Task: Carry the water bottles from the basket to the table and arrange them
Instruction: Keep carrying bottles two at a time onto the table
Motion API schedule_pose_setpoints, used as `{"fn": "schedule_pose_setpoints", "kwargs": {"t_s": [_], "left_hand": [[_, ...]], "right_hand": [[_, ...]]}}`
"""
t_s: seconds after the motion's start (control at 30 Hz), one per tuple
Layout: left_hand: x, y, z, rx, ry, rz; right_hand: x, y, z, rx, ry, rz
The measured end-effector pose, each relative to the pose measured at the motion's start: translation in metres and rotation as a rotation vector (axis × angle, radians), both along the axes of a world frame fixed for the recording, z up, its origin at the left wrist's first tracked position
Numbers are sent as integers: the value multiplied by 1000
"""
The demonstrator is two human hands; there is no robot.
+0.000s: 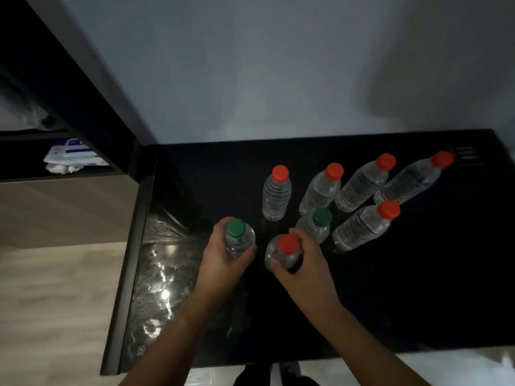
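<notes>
Several clear water bottles stand on the black glossy table (390, 288). My left hand (220, 260) grips a green-capped bottle (239, 238) at the front left of the group. My right hand (303, 263) grips a red-capped bottle (284, 250) just to its right. Behind them stand another green-capped bottle (316, 224) and several red-capped ones, among them the nearest upright one (276, 195) and the far right one (412, 181). The basket is not in view.
A white wall rises behind the table. To the left a dark shelf unit (83, 87) holds a white packet (72, 157). Pale wood floor (50, 302) lies left of the table's edge. A small marked panel (465, 156) sits at the table's far right corner.
</notes>
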State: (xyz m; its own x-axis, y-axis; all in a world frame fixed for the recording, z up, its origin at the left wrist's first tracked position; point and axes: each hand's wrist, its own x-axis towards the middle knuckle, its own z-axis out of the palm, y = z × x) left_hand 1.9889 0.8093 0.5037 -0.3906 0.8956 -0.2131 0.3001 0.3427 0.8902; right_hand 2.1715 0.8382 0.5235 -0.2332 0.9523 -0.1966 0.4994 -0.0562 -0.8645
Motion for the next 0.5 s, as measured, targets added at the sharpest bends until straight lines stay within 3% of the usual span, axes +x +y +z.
{"fn": "schedule_pose_setpoints", "kwargs": {"t_s": [0.17,0.33,0.5], "left_hand": [[5,-22,14,53,-2,80],[9,-81,45,178,51,360],[1,-155,74,344,181,686]], "right_hand": [[3,-3,22,231,32,57],[-12,-21,56,504,196,141],[-62,-60,73,488,415,306]]}}
